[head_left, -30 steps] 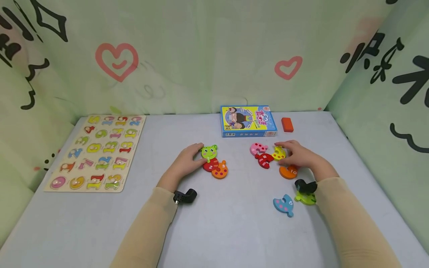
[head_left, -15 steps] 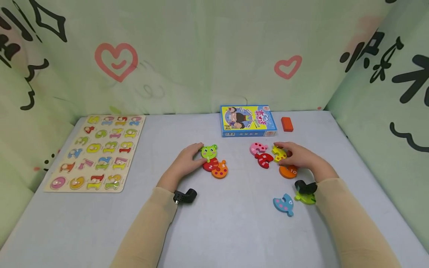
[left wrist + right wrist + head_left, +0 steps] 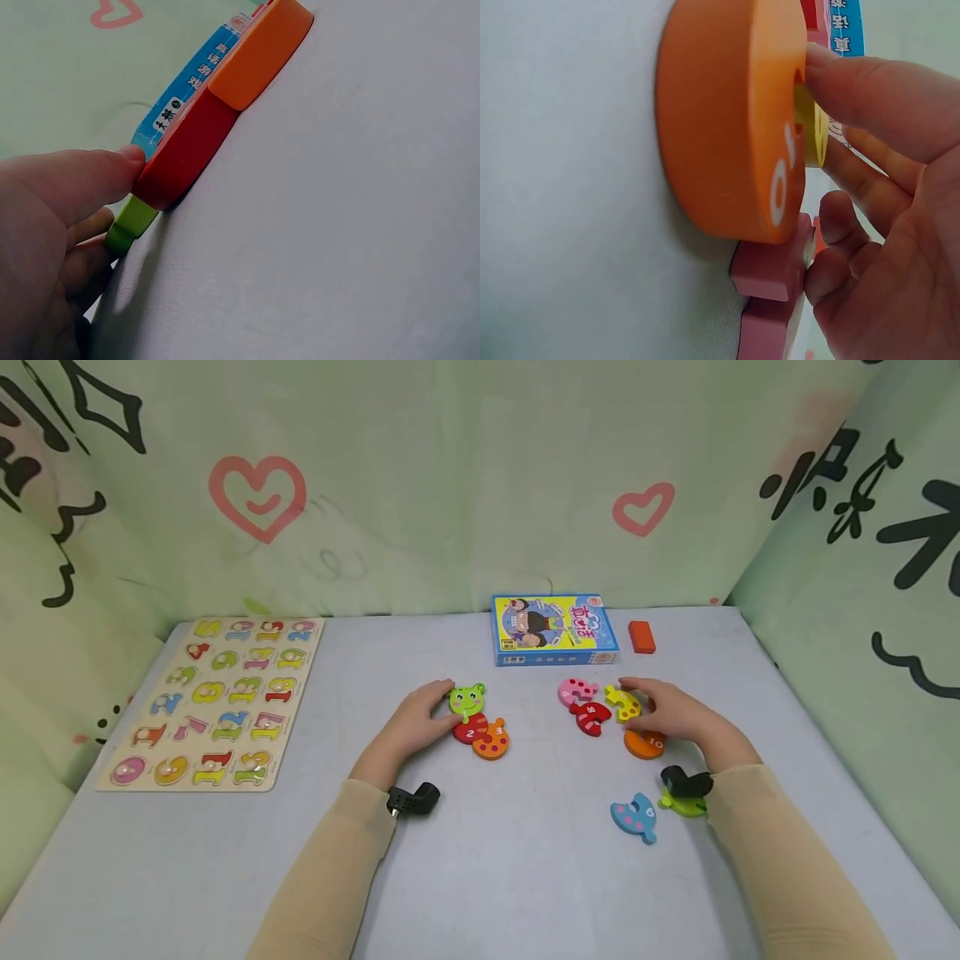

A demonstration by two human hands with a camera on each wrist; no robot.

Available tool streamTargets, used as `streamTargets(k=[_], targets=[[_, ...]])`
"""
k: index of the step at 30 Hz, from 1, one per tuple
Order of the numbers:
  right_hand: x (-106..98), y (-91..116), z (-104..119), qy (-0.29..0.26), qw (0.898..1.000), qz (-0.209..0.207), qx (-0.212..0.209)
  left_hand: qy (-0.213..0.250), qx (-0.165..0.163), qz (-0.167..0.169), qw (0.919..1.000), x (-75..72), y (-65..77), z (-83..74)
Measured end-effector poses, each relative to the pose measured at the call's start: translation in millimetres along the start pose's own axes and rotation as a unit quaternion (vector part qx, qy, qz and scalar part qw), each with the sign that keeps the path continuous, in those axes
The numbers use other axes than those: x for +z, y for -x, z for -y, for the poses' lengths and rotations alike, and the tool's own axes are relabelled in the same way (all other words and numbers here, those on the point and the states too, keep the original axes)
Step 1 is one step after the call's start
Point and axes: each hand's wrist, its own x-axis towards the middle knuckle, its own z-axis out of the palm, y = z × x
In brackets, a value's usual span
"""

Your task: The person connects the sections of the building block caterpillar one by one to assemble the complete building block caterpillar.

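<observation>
The left hand [image 3: 408,722] pinches the edge of a green frog-head puzzle piece [image 3: 468,700], its thumb by a red piece [image 3: 471,729] numbered 2. An orange spotted piece [image 3: 491,741] joins the red one. On the right, the right hand [image 3: 671,708] holds a yellow spotted puzzle piece [image 3: 622,703] between thumb and forefinger. Beside it lie a pink piece [image 3: 576,691] and a red piece [image 3: 591,718], touching each other. Below the thumb is an orange piece [image 3: 712,112] marked 10. The right wrist view also shows pink pieces [image 3: 765,271] under the curled fingers.
A blue piece [image 3: 634,818] and a green piece [image 3: 686,804], partly behind the wrist camera, lie nearer. A blue and yellow box [image 3: 555,631] and an orange block [image 3: 642,637] stand at the back. A number board [image 3: 213,706] lies left.
The yellow piece has turned slightly, and the right forefinger has shifted a little to the right along it. The left hand and its pieces stay in place.
</observation>
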Motion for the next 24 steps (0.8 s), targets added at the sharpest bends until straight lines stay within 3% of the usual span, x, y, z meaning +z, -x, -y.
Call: streamTargets(k=[6, 13, 24], targets=[[-5.1, 13.3, -0.2, -0.006, 1.0, -0.021, -0.007, 0.001, -0.007, 0.001, 1.0, -1.5, -0.5, -1.5], [-4.3, 43.9, -5.8, -0.015, 0.998, -0.047, -0.046, 0.005, -0.009, 0.0, 0.9999, -2.8, -0.3, -2.4], [-2.2, 74.4, -29.1, 0.002, 0.998, -0.054, -0.016, 0.001, -0.01, 0.012, 0.9999, -0.1, 0.9, -2.9]])
